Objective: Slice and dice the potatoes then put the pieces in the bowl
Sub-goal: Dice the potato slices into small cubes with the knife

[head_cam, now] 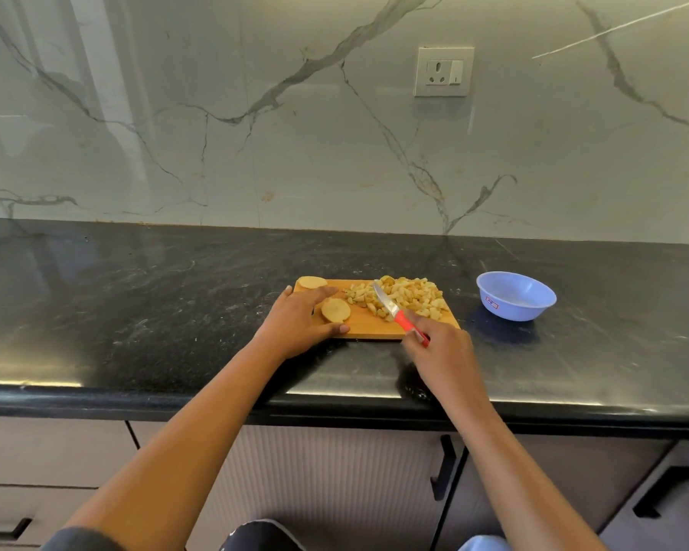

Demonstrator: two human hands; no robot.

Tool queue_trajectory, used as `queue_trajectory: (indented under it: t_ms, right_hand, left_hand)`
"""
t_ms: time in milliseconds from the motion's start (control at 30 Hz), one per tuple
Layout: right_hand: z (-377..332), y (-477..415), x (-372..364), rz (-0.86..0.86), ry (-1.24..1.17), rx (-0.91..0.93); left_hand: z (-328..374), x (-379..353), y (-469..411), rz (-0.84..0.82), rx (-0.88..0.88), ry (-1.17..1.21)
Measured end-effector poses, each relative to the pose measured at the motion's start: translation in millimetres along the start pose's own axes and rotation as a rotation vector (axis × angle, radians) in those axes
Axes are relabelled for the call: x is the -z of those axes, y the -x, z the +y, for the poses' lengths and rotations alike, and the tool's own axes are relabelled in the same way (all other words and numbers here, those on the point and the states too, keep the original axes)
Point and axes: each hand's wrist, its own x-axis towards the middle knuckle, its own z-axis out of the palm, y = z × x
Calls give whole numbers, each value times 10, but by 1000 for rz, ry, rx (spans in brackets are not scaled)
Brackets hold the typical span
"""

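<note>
A wooden cutting board [368, 330] lies on the black counter. A pile of diced potato [404, 297] covers its right half. One potato slice [335, 310] lies near the board's left front and another potato piece [312, 282] sits at the far left corner. My left hand [301, 324] rests on the board's left end, thumb and fingers curved around the near slice. My right hand [440, 347] grips the red handle of a knife [392, 310], whose blade points up-left over the diced pieces. A light blue bowl [514, 296] stands empty to the right of the board.
The black stone counter [136, 312] stretches left and right of the board, with its front edge close to me. A marble wall with a white socket [443, 71] stands behind. Cabinet doors with black handles sit below the counter.
</note>
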Motion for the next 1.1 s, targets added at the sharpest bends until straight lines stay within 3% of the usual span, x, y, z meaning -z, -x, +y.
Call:
queue_trajectory:
  t_ms: [133,467,600,900,1100]
  right_hand:
    - [103,-88,-34,-1,-163,-75]
    - [178,-79,-73,-18,-179,-79]
    - [176,-81,-68,-17,-190,-81]
    - [238,-108,-96,13,-284,-105]
    - [266,-123,-113,15,-281,-104]
  left_hand:
    - [-74,-30,-102,-60,4,72]
    - [-174,-53,-243,-134,-72,114]
    - [-162,4,-271,-185,-111,33]
    - [-123,412,-579,-559,-241,-242]
    - [-14,446,-693,-537,-345,-393]
